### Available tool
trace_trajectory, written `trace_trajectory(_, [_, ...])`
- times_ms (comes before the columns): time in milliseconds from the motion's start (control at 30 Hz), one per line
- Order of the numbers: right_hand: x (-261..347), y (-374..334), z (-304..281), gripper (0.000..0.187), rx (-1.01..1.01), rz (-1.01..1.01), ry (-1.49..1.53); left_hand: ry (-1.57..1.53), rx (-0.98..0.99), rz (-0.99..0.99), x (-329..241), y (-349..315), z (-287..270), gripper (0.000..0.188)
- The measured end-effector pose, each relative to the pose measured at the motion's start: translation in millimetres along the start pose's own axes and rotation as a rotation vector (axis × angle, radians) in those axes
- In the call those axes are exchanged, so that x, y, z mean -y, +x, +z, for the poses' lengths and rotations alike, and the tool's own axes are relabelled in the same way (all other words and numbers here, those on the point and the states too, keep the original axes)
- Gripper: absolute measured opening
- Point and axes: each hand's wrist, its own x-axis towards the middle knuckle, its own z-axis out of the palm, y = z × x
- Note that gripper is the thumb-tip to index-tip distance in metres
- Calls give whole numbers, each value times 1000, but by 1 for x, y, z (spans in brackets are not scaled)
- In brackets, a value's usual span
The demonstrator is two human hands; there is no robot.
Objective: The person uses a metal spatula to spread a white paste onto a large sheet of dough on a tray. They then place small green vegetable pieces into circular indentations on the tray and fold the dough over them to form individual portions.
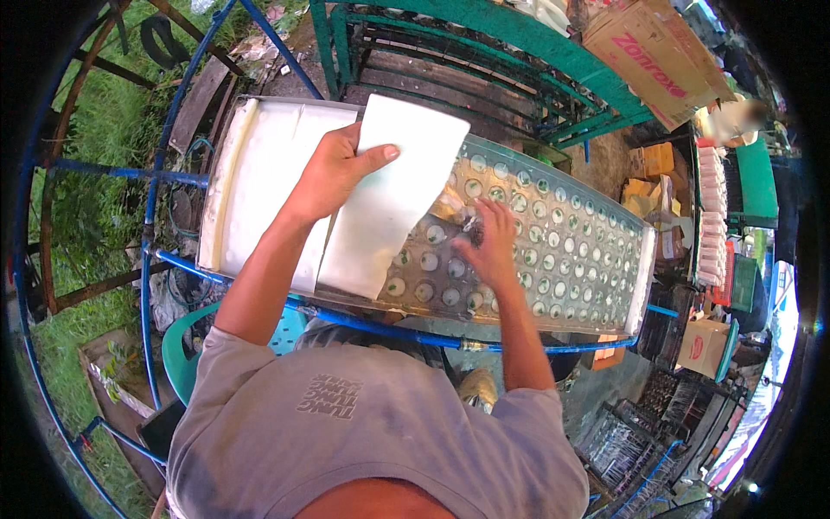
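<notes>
My left hand [331, 173] grips a white foam-like sheet [405, 195] by its left side, thumb on top. That sheet stands tilted over the long tray of round cups [553, 307]. Small green sprigs show in many of the cups. Over the cups right of the sheet is my right hand [493, 246], thumb and fingers apart. A blurred yellowish-white thing [449, 206] lies between the sheet and my right fingertips; I cannot make out its kind. More white sheeting [268, 186] covers the tray's left end.
A blue metal frame [406, 333] runs along the tray's near side. Behind the tray stands a green slatted rack [484, 52], with a cardboard box [653, 60] at its right. A teal chair [183, 342] is at the lower left. Dark crates [618, 441] sit at the lower right.
</notes>
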Motion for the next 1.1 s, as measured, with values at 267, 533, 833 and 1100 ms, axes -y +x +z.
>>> trace_trajectory(267, [88,18,25,64,393,305,1681,5,-5,112,-78,10,44,38])
trace_trajectory(533, [91,-28,-6,75,499,647,1916,-477,-184,-188,26,70,2,28])
trace_trajectory(833, [78,84,-6,57,264,673,1793,-423,-100,-186,-2,201,-20,35])
trace_trajectory(1100, [3,435,-49,44,-180,331,1894,-248,-223,130,-137,319,-63,93])
